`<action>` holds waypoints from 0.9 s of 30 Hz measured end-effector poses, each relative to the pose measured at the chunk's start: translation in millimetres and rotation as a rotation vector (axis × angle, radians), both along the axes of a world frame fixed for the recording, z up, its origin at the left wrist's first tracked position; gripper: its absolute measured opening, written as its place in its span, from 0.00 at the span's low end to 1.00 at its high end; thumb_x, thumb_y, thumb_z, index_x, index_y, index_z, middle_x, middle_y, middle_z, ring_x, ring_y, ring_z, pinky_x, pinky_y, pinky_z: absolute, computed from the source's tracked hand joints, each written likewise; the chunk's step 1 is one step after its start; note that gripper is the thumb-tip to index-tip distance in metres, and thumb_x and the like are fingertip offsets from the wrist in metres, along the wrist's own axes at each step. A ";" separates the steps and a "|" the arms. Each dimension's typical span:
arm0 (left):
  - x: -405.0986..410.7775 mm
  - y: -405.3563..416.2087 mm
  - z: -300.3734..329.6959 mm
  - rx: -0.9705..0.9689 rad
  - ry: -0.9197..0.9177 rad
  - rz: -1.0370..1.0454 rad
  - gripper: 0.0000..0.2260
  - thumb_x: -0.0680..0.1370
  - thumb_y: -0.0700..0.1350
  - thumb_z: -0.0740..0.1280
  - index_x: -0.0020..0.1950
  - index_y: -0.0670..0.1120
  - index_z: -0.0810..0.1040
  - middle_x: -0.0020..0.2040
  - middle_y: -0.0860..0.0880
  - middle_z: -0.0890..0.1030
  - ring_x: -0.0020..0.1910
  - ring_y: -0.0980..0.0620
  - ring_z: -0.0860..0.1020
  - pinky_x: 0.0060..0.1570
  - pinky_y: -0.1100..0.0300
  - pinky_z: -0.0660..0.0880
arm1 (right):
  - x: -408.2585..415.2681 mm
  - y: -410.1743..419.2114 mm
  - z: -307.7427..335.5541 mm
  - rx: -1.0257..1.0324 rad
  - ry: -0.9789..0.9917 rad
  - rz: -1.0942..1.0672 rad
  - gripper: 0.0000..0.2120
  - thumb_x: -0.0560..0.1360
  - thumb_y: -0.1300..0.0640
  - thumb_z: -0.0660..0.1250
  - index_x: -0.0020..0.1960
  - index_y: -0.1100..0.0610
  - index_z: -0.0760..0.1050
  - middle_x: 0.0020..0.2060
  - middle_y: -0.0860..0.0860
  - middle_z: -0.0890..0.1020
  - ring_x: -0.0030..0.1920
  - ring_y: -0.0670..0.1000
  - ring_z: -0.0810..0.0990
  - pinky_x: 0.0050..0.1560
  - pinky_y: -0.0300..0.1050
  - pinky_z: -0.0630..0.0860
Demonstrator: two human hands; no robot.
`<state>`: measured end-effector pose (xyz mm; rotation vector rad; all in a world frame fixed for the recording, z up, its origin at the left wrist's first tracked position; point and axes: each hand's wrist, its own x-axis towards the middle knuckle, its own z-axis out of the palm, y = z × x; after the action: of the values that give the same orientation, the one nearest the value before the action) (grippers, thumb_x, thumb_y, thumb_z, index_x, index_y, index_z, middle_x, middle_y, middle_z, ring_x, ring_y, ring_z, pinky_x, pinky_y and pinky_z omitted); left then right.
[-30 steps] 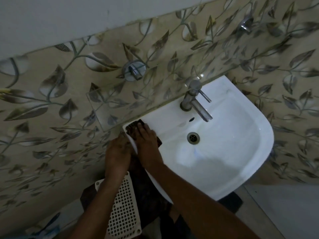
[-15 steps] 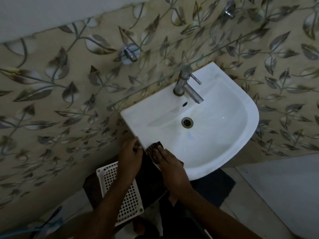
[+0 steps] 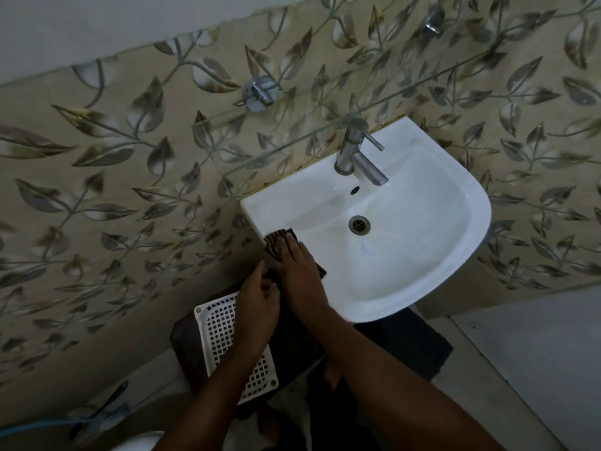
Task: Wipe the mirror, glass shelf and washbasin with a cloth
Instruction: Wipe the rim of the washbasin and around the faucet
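The right hand [image 3: 300,275] lies flat, fingers straight and together, pressing the dark cloth [image 3: 276,242] on the washbasin [image 3: 455,255] rim to rub it. The left hand [image 3: 258,307] pinches the cloth's hanging end, probably to keep it from slipping.

right hand [image 3: 300,275]: flat, fingers straight, palm down, pressing | left hand [image 3: 257,304]: just beside it, fingers curled | both forearms reach forward, near each other

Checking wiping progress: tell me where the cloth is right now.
In the head view the cloth lies on the washbasin's left rim, pressed under the right hand, with the left hand beside it.
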<state>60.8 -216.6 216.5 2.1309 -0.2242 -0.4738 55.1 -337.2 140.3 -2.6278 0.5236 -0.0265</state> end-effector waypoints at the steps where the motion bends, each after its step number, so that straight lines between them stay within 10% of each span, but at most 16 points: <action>1: -2.8 3.3 -2.5 -0.002 -0.010 -0.004 0.22 0.80 0.41 0.62 0.75 0.46 0.66 0.69 0.47 0.75 0.59 0.56 0.74 0.58 0.61 0.70 | -0.3 -0.7 -5.1 -0.013 0.009 -0.010 0.26 0.83 0.49 0.52 0.80 0.50 0.56 0.81 0.50 0.50 0.80 0.56 0.48 0.78 0.56 0.57; 10: -38.3 27.7 -20.7 0.000 0.030 -0.049 0.20 0.79 0.41 0.63 0.71 0.47 0.72 0.63 0.48 0.79 0.61 0.50 0.77 0.62 0.52 0.74 | -134.1 -17.1 31.2 -0.097 -0.121 0.077 0.25 0.75 0.59 0.56 0.70 0.62 0.74 0.70 0.58 0.74 0.68 0.59 0.75 0.68 0.55 0.73; 21: -53.5 20.8 2.2 -0.001 0.080 -0.085 0.22 0.79 0.41 0.61 0.74 0.47 0.68 0.68 0.49 0.76 0.67 0.51 0.73 0.60 0.63 0.67 | -131.4 -12.2 31.6 -0.040 -0.038 0.033 0.32 0.71 0.68 0.68 0.75 0.63 0.66 0.74 0.61 0.68 0.72 0.63 0.69 0.71 0.59 0.69; 27: -38.0 7.5 5.2 0.040 0.052 -0.032 0.23 0.79 0.40 0.62 0.75 0.46 0.67 0.69 0.48 0.74 0.64 0.53 0.73 0.50 0.75 0.60 | -70.4 3.7 30.9 0.059 -0.084 0.036 0.26 0.81 0.61 0.56 0.78 0.62 0.60 0.78 0.58 0.61 0.79 0.61 0.56 0.77 0.56 0.58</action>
<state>22.8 -209.2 221.6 2.1533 -0.2215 -0.5565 -15.3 -333.5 171.2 -2.5650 0.4420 -0.1080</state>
